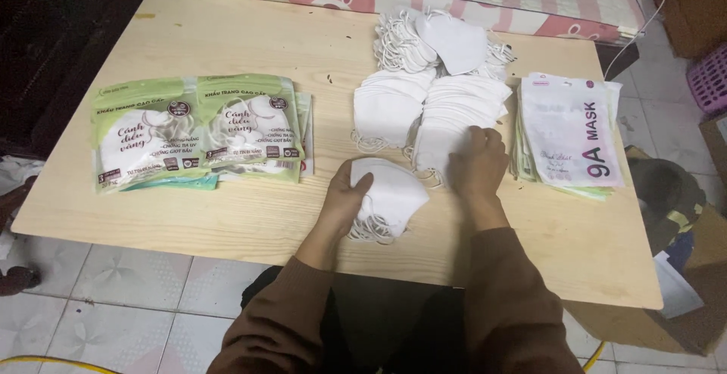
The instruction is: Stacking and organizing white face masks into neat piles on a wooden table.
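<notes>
Head view: the left hand [344, 196] curls around a small stack of white face masks [390, 196] near the wooden worktop's [227, 222] front edge. The right hand [477, 162] lies flat, fingers spread, on a larger mask pile [454, 113], gripping nothing. Green packets [197, 128] sit left, pink-white pouches [568, 128] right.
</notes>
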